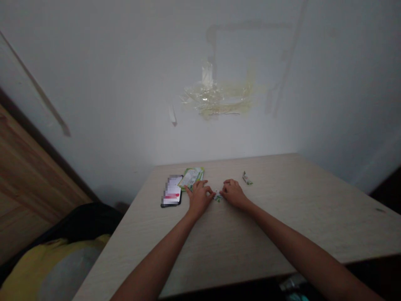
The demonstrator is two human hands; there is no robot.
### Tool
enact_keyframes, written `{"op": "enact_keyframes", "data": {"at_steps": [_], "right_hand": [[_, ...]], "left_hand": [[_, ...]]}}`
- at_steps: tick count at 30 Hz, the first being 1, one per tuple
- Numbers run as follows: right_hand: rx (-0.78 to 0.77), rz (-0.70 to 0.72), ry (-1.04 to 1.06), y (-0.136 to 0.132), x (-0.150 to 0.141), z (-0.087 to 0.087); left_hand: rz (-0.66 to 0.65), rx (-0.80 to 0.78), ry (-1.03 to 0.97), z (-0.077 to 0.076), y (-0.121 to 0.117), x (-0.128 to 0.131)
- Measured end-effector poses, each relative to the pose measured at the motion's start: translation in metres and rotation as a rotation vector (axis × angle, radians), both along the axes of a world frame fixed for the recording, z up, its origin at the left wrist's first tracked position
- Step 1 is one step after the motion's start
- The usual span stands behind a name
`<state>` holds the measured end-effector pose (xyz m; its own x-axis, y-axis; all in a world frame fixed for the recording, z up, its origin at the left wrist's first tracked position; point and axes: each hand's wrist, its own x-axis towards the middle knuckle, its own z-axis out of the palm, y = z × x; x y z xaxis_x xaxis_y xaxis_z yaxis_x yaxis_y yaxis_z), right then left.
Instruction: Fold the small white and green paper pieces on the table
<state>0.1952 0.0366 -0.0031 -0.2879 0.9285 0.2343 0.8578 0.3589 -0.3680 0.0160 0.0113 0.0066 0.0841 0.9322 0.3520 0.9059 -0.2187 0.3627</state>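
Note:
Both my hands rest on a pale wooden table [282, 217]. My left hand [199, 195] and my right hand [233, 193] pinch a small green-and-white wrapper [218, 196] between their fingertips; fingers of both are curled closed. Just behind my left hand lies a flat green-and-white packet [191, 177]. A second small green wrapper [247, 178] lies to the right of my right hand, apart from it.
A dark phone [172, 192] with a bright screen lies left of the green packet. The table stands in a corner of white walls with tape remains [216, 98]. A wooden panel [28, 175] and a yellow and grey cloth [53, 267] are at the left.

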Motion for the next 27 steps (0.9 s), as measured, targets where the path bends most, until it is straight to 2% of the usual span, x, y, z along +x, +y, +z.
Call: {"op": "enact_keyframes", "data": {"at_steps": [10,17,27], "right_hand": [[0.02,-0.005,-0.016,0.0017,-0.0013,-0.0039],[0.041,0.011,-0.023,0.0052,-0.0004,-0.0092],[0.024,0.025,-0.015,0.0033,-0.0002,-0.007]], "left_hand": [[-0.033,0.043,0.054,0.0023,-0.0015,-0.0011],[-0.024,0.019,0.05,0.0027,-0.0002,-0.0014],[-0.046,-0.005,0.034,0.0025,0.0009,-0.002]]}}
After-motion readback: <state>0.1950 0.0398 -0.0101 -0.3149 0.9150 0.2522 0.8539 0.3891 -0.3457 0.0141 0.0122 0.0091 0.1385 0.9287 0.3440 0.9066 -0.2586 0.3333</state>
